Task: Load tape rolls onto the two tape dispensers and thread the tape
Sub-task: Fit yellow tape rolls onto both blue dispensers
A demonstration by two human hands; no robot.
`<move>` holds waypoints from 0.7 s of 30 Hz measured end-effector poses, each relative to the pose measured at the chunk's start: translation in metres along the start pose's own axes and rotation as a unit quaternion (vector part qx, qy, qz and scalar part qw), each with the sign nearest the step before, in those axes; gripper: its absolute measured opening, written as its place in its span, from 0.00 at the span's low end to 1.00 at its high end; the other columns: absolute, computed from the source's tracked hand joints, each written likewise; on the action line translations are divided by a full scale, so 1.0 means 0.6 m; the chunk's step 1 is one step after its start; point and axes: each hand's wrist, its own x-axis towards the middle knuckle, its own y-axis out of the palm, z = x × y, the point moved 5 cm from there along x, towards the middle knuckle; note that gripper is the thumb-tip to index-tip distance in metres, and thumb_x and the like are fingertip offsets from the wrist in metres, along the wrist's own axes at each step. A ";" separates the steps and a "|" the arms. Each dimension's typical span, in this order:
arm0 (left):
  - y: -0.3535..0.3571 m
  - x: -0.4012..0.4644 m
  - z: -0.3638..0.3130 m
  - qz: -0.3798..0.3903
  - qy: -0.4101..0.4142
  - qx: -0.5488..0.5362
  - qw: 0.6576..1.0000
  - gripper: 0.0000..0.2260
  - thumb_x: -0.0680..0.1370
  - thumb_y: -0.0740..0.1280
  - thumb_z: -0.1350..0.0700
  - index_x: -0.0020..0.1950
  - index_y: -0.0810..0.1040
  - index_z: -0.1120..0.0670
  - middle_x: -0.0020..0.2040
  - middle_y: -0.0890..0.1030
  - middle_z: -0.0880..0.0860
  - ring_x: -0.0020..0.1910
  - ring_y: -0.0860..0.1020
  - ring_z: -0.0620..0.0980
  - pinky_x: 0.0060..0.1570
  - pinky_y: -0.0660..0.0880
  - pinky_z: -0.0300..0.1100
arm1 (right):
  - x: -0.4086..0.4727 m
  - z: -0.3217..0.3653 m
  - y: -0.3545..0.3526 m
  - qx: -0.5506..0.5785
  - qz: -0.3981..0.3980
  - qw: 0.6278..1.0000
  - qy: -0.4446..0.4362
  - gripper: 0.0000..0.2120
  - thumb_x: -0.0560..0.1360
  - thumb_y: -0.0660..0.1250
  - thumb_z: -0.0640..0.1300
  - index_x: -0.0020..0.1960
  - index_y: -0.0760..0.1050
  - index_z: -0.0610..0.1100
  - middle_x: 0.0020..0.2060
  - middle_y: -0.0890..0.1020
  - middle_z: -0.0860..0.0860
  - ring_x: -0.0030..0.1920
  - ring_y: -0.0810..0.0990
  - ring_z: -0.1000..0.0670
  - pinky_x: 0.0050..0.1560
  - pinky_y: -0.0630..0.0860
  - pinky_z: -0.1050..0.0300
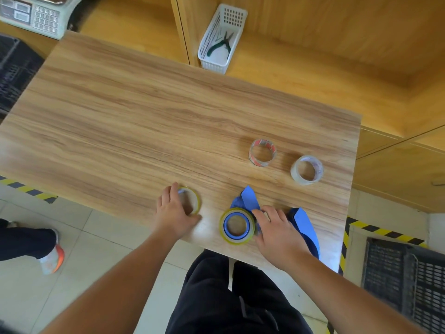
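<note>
A blue tape dispenser (pixel 248 198) lies near the table's front edge with a yellowish tape roll (pixel 237 225) seated on its blue hub. My right hand (pixel 277 231) rests on this dispenser, fingers touching it beside the roll. A second blue dispenser (pixel 304 227) lies just right of that hand, partly hidden by it. My left hand (pixel 173 209) grips a loose yellowish tape roll (pixel 193 200) lying flat on the table. Farther back lie a roll with a red-printed core (pixel 262 152) and a clear roll (pixel 307 169).
The wooden table (pixel 144 116) ends close to my body. A white basket (pixel 222 37) holding pliers (pixel 221 44) sits on the shelf behind. A scale (pixel 31 15) is at the far left. Another person's leg and shoe (pixel 51 254) stand at the left. Black crates (pixel 407 283) sit at the right.
</note>
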 end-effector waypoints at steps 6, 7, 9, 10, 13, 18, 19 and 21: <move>0.003 0.000 -0.006 0.008 -0.006 -0.007 1.000 0.55 0.64 0.81 0.42 0.82 0.53 0.51 0.78 0.62 0.53 0.76 0.61 0.57 0.72 0.67 0.55 | -0.009 -0.017 0.000 0.010 0.002 1.000 0.006 0.27 0.79 0.60 0.45 0.77 0.60 0.50 0.74 0.64 0.52 0.70 0.65 0.46 0.69 0.70 0.50; 0.003 -0.002 -0.008 0.007 -0.005 -0.007 1.000 0.55 0.64 0.81 0.41 0.82 0.53 0.52 0.77 0.62 0.54 0.76 0.61 0.58 0.72 0.66 0.55 | -0.010 -0.020 0.000 0.010 0.001 1.000 0.005 0.27 0.79 0.60 0.45 0.77 0.60 0.50 0.74 0.64 0.52 0.70 0.65 0.47 0.69 0.70 0.50; 0.001 -0.005 -0.013 0.001 -0.001 -0.009 1.000 0.54 0.64 0.81 0.42 0.82 0.54 0.53 0.77 0.63 0.55 0.76 0.61 0.58 0.73 0.65 0.55 | -0.012 -0.026 -0.001 0.011 -0.003 1.000 0.007 0.27 0.80 0.60 0.45 0.78 0.60 0.50 0.74 0.65 0.52 0.70 0.65 0.47 0.68 0.70 0.51; -0.001 -0.009 -0.019 -0.005 0.002 -0.012 1.000 0.54 0.65 0.81 0.42 0.81 0.55 0.54 0.77 0.63 0.55 0.75 0.62 0.59 0.73 0.65 0.55 | -0.014 -0.030 -0.002 0.011 -0.005 1.000 0.009 0.26 0.80 0.59 0.45 0.77 0.60 0.50 0.73 0.65 0.52 0.69 0.65 0.47 0.68 0.70 0.51; -0.009 -0.026 -0.044 -0.032 0.019 -0.019 0.999 0.52 0.65 0.80 0.43 0.81 0.56 0.54 0.77 0.64 0.56 0.75 0.63 0.59 0.72 0.67 0.56 | -0.023 -0.041 -0.009 0.007 -0.010 1.000 0.012 0.25 0.80 0.59 0.46 0.77 0.62 0.50 0.72 0.66 0.52 0.69 0.66 0.46 0.67 0.71 0.49; -0.001 -0.076 -0.110 -0.057 0.071 -0.027 0.996 0.49 0.65 0.79 0.45 0.80 0.58 0.53 0.75 0.65 0.54 0.73 0.65 0.58 0.68 0.68 0.54 | -0.047 -0.076 -0.020 -0.009 -0.022 1.000 0.018 0.25 0.76 0.62 0.42 0.73 0.67 0.47 0.69 0.69 0.50 0.70 0.68 0.43 0.66 0.71 0.49; 0.005 -0.087 -0.124 -0.058 0.081 -0.027 0.995 0.48 0.65 0.79 0.45 0.79 0.59 0.53 0.74 0.65 0.53 0.72 0.66 0.58 0.67 0.69 0.53 | -0.054 -0.086 -0.021 -0.014 -0.025 0.999 0.021 0.25 0.75 0.62 0.42 0.72 0.68 0.46 0.69 0.70 0.49 0.69 0.69 0.43 0.65 0.71 0.49; 0.019 -0.111 -0.151 -0.058 0.101 -0.033 0.993 0.47 0.64 0.79 0.48 0.78 0.60 0.52 0.73 0.67 0.52 0.70 0.67 0.56 0.66 0.69 0.50 | -0.065 -0.107 -0.021 -0.033 -0.020 0.999 0.029 0.24 0.76 0.61 0.42 0.73 0.67 0.47 0.70 0.69 0.49 0.69 0.68 0.43 0.66 0.69 0.52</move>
